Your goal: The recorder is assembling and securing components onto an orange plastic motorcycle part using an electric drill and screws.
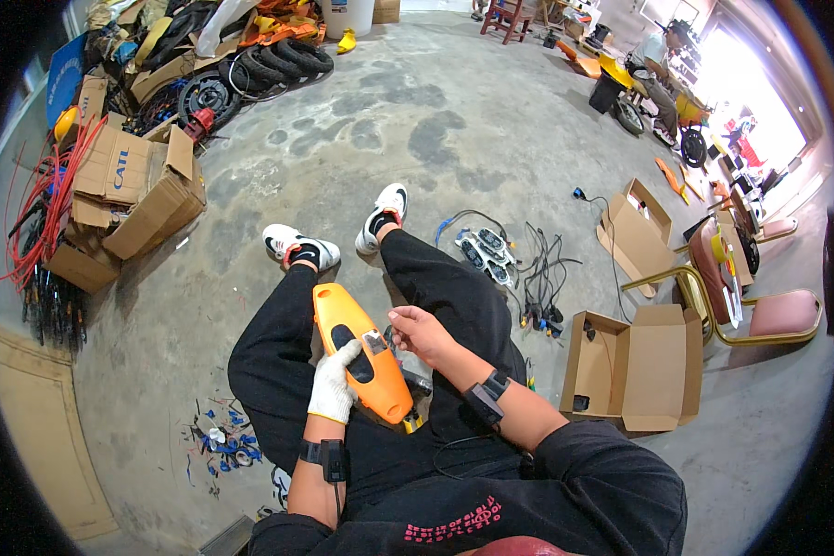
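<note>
My left hand (332,385), in a white knit glove, grips an orange plastic casing (334,310) lying lengthwise between my legs. The casing has a dark oval inset (361,368) under my left fingers and a small shiny, dark-and-silver piece (374,343) on its right side. My bare right hand (415,331) is just right of the casing, fingers curled with tips pinched near that piece; what they hold, if anything, is too small to tell. Below the casing, partly hidden, is a small yellow-and-black object (411,423).
Open cardboard boxes (658,366), pink chairs (781,315), cables (539,278) and a light-grey device (485,255) are at the right. Small blue parts (232,445) lie lower left. Cartons (120,185) and tyres (287,65) pile upper left. Another person (656,69) is at the upper right.
</note>
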Motion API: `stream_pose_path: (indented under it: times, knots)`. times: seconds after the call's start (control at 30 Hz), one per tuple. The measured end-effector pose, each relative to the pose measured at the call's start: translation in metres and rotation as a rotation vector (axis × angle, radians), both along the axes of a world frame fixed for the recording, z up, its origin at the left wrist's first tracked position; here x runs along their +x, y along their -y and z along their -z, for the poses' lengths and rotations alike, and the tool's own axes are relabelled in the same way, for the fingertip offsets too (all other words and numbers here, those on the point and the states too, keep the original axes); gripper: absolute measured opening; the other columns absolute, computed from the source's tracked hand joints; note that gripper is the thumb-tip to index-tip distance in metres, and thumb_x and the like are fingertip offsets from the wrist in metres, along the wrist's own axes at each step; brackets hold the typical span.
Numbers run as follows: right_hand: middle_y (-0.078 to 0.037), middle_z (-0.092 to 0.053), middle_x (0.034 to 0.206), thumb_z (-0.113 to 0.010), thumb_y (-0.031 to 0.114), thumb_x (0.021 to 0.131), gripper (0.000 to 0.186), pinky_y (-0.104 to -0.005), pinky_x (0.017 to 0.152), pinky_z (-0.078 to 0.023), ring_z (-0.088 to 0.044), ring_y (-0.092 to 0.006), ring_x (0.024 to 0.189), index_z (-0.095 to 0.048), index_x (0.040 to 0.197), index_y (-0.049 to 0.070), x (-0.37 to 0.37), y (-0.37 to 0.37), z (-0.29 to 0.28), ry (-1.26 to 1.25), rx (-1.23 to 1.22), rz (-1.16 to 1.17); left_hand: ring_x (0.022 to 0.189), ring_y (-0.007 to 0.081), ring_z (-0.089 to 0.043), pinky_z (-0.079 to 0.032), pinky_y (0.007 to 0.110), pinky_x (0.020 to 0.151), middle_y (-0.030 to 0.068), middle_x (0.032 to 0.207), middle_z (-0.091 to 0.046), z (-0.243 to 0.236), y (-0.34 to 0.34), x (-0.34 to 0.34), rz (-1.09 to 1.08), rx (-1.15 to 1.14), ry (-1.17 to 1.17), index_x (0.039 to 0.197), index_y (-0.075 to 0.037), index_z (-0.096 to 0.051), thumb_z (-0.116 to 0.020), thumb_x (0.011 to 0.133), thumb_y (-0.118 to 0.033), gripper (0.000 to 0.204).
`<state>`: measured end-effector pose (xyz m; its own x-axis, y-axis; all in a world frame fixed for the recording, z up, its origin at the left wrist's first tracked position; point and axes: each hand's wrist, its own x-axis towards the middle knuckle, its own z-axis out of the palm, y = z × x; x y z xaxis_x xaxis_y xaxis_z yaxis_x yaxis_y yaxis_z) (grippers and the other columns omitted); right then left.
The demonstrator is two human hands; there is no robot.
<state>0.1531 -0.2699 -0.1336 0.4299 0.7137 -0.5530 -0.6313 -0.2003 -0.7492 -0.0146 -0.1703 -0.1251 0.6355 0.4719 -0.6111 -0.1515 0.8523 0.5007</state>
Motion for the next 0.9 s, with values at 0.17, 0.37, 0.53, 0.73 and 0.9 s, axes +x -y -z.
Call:
stream_pose_path:
  times: [0.17,0.37,0.53,0.73,0.9]
  knots:
    - [-0.001,-0.059,0.074,-0.061,0.024,0.099,0.020,-0.0220,0.055,-0.046,-0.054,-0.0085,0.061,-0.060,0.101,0.004,0.002,0.001,0.006,-0.010,0.035,-0.038,0.090,0.0327,-0.070,-0.059,0.048,0.082,0.0177,0.107,-0.069,-0.004,0.002,0.000,0.026,0.029,-0.018,0.120,0.002,-0.057,-0.065,0.088,-0.007,0.034]
    - [-0.002,-0.063,0.079,-0.063,0.017,0.096,0.018,-0.0223,0.057,-0.047,-0.055,-0.0094,0.063,-0.061,0.106,0.002,-0.002,0.000,0.000,-0.051,0.086,-0.039,0.088,0.0333,-0.070,-0.059,0.048,0.081,0.0184,0.105,-0.069,0.006,0.000,-0.001,0.052,-0.009,0.057,0.120,0.001,-0.058,-0.063,0.090,-0.006,0.032]
    - [-0.002,-0.064,0.081,-0.065,0.014,0.095,0.019,-0.0226,0.058,-0.047,-0.056,-0.0088,0.065,-0.062,0.109,0.001,-0.001,0.001,0.004,-0.016,0.067,-0.051,0.088,0.0326,-0.071,-0.060,0.048,0.080,0.0181,0.106,-0.069,0.003,0.002,0.000,0.049,-0.009,0.066,0.119,0.001,-0.058,-0.063,0.089,-0.006,0.032]
    - [0.000,-0.062,0.078,-0.066,0.019,0.095,0.020,-0.0220,0.057,-0.044,-0.054,-0.0073,0.064,-0.065,0.105,0.001,-0.001,0.001,0.005,0.100,0.013,-0.081,0.088,0.0324,-0.071,-0.060,0.047,0.079,0.0177,0.105,-0.070,-0.008,0.004,0.001,0.032,0.054,-0.028,0.119,0.002,-0.059,-0.065,0.088,-0.008,0.033]
    - [0.001,-0.060,0.075,-0.065,0.021,0.096,0.022,-0.0218,0.056,-0.043,-0.052,-0.0066,0.062,-0.066,0.103,0.001,-0.003,0.000,0.007,0.126,-0.003,-0.112,0.084,0.0316,-0.071,-0.061,0.046,0.077,0.0161,0.103,-0.070,-0.010,0.004,0.000,0.047,0.023,0.008,0.116,0.000,-0.060,-0.066,0.088,-0.008,0.031]
